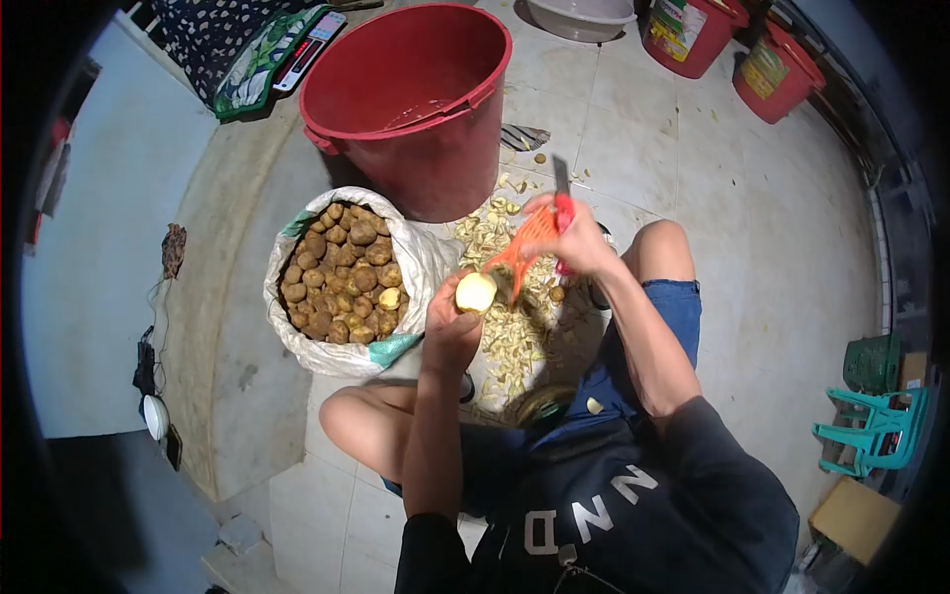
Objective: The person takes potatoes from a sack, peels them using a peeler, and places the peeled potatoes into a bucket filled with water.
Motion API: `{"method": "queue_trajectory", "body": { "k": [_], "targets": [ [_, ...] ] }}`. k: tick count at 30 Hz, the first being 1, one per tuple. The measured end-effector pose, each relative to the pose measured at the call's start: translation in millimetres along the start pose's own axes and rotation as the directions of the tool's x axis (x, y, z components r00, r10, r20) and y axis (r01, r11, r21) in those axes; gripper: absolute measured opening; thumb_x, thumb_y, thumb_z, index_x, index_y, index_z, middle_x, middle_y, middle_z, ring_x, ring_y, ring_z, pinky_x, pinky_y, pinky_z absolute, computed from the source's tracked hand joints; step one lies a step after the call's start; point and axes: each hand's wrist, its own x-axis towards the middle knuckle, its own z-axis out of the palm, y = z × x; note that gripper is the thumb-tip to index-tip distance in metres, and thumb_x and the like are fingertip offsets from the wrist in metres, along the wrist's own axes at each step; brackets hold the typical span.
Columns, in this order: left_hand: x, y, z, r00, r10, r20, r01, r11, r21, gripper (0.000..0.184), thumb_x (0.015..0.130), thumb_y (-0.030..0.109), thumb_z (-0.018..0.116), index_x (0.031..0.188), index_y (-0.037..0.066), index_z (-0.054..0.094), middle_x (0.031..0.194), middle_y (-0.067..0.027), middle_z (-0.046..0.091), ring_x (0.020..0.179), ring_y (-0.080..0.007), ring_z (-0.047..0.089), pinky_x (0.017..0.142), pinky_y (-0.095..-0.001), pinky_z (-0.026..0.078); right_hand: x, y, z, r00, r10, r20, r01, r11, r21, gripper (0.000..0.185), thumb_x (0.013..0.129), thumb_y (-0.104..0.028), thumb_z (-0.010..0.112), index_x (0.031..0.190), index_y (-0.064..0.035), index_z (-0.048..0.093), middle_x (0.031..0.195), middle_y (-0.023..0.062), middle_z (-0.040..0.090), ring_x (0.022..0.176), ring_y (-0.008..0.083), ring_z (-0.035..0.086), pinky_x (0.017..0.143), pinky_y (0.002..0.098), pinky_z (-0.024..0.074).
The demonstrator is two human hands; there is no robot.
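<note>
My left hand (452, 330) is closed around a peeled, pale yellow potato (476, 293), holding it upright above the floor. Just to its right, my right hand (586, 241) grips an orange peeler (526, 246), whose forked end points toward the potato. A knife (562, 183) with a red handle also sits in that hand, its blade pointing away from me. The peeler is slightly blurred, and I cannot tell whether it touches the potato. Beneath both hands, potato peelings (515, 342) are scattered thickly over the tiles.
To the left stands an open white sack (430, 259) full of unpeeled potatoes (346, 272). A large red tub (426, 163) stands behind it. Red buckets (683, 40) and a whitish basin (582, 18) are at the back. A turquoise stool (871, 431) is far right.
</note>
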Motion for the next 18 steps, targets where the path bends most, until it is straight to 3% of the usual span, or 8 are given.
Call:
{"method": "queue_trajectory", "body": {
  "k": [3,6,9,10,13,15,17,18],
  "targets": [
    [-3,-4,4,1.000,-0.014,-0.025,0.015,1.000,0.020,0.066,0.069,-0.001,0.054,0.131,-0.007,0.035,0.120,-0.0168,0.052,0.118,-0.0262,0.051,0.109,-0.0373,0.035,-4,6,7,0.987,-0.120,0.109,0.135,0.981,-0.142,0.048,0.064,-0.008,0.089,0.102,-0.0018,0.060,0.086,0.0008,0.063,0.076,0.0078,0.058,0.067,0.0250,0.0491],
    [1,-14,-10,0.998,0.053,0.027,-0.049,0.992,-0.114,0.066,0.076,0.005,0.062,0.132,-0.010,0.032,0.126,-0.0190,0.050,0.124,-0.0287,0.046,0.114,-0.0408,0.029,3,6,-7,0.992,0.037,-0.121,-0.042,0.998,-0.039,0.047,0.064,-0.010,0.089,0.101,-0.0025,0.062,0.087,-0.0007,0.062,0.080,0.0073,0.056,0.072,0.0248,0.0466],
    [3,-14,-2,0.998,0.022,-0.066,-0.020,0.999,0.041,0.059,0.078,0.003,0.062,0.131,-0.007,0.038,0.123,-0.0131,0.052,0.118,-0.0227,0.051,0.107,-0.0355,0.037,-6,2,16,0.988,-0.147,0.045,0.153,0.972,-0.180,0.047,0.064,-0.008,0.089,0.102,-0.0024,0.061,0.087,0.0012,0.063,0.076,0.0080,0.058,0.069,0.0246,0.0486],
    [4,-17,-2,0.998,0.049,-0.045,-0.054,0.991,-0.124,0.054,0.082,0.005,0.059,0.131,-0.007,0.039,0.122,-0.0135,0.053,0.117,-0.0239,0.051,0.107,-0.0350,0.037,1,11,7,0.996,-0.074,-0.051,0.068,0.991,-0.120,0.046,0.065,-0.008,0.088,0.102,-0.0023,0.061,0.088,0.0006,0.062,0.078,0.0076,0.057,0.070,0.0245,0.0482],
    [5,-3,9,0.996,0.040,-0.073,-0.054,0.978,-0.201,0.050,0.086,0.010,0.053,0.132,-0.005,0.040,0.121,-0.0146,0.054,0.116,-0.0249,0.051,0.106,-0.0350,0.036,13,24,-12,0.985,0.033,-0.170,-0.045,0.997,-0.063,0.044,0.068,-0.008,0.087,0.102,-0.0021,0.060,0.087,-0.0013,0.061,0.079,0.0071,0.056,0.072,0.0244,0.0476],
    [4,-1,4,0.979,0.007,-0.204,-0.050,0.977,-0.207,0.044,0.089,0.018,0.046,0.128,-0.002,0.046,0.114,-0.0145,0.056,0.104,-0.0226,0.054,0.095,-0.0339,0.043,12,30,-7,0.988,-0.079,-0.133,0.058,0.987,-0.153,0.041,0.069,-0.002,0.085,0.101,-0.0013,0.058,0.082,-0.0021,0.059,0.075,0.0072,0.055,0.069,0.0239,0.0474],
    [12,-8,-28,0.997,-0.076,-0.018,0.055,0.842,-0.536,0.041,0.091,0.026,0.040,0.121,0.001,0.051,0.103,-0.0121,0.056,0.091,-0.0196,0.052,0.079,-0.0323,0.044,14,40,-2,0.990,-0.095,-0.103,0.086,0.993,-0.082,0.042,0.070,-0.006,0.085,0.101,-0.0016,0.058,0.082,-0.0022,0.059,0.075,0.0074,0.055,0.068,0.0243,0.0472],
    [14,-5,-21,0.942,-0.145,-0.304,-0.017,0.881,-0.472,0.031,0.091,0.028,0.038,0.103,0.006,0.056,0.083,-0.0069,0.055,0.069,-0.0144,0.048,0.057,-0.0278,0.038,12,42,2,0.994,-0.039,-0.098,0.027,0.993,-0.113,0.042,0.070,-0.008,0.085,0.102,-0.0020,0.059,0.083,-0.0025,0.059,0.075,0.0073,0.054,0.069,0.0241,0.0466]
  ]
}}
